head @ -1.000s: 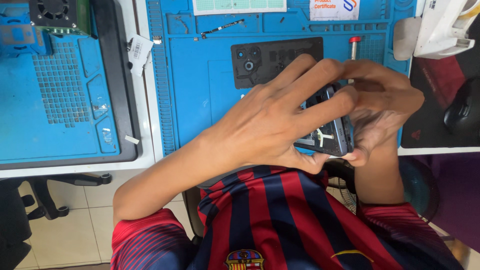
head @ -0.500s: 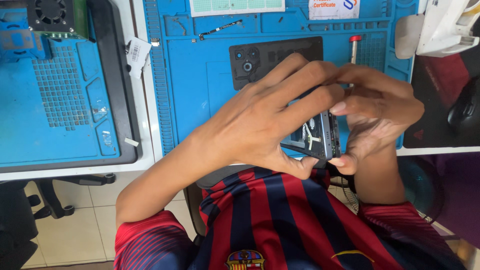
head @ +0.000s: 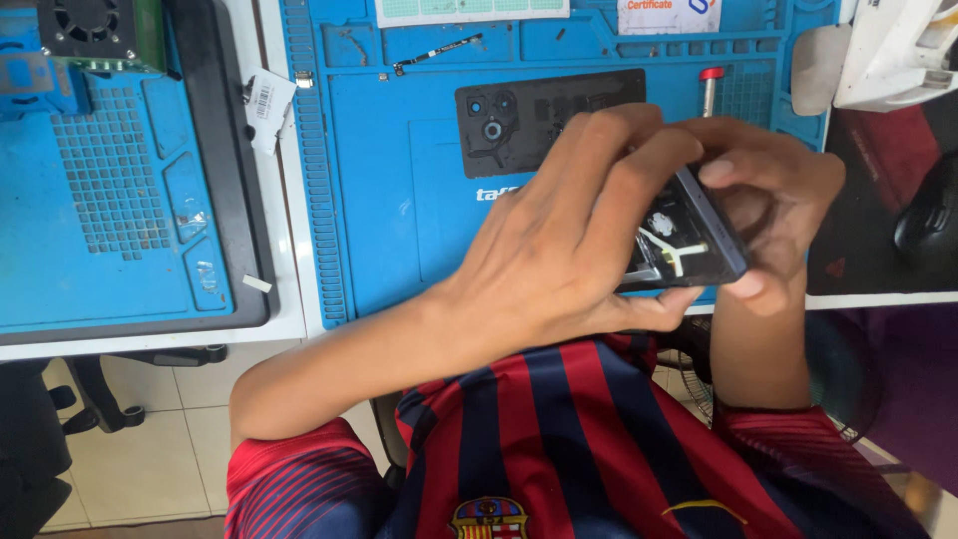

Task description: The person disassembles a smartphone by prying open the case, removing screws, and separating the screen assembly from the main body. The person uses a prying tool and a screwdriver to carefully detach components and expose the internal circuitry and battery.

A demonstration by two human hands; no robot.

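Observation:
Both of my hands hold an opened dark phone (head: 689,245) just above the near edge of the blue work mat (head: 399,200). My left hand (head: 564,240) lies across the phone and covers most of it, fingers curled over its top edge. On the right end, my right hand (head: 783,200) grips the phone with the thumb underneath and the fingers over it. White and yellow parts show inside the phone. The phone's black back cover (head: 544,115), with camera holes, lies flat on the mat just beyond my hands.
A red-capped screwdriver (head: 711,90) and a thin flex strip (head: 437,52) lie at the mat's far side. A second blue mat on a black tray (head: 120,200) sits at the left, with a small fan (head: 85,25) behind it. White equipment (head: 888,50) and a black mouse (head: 928,215) stand at the right.
The phone and both hands have shifted slightly up and away from my body. My left fingers have slid further over the phone's top.

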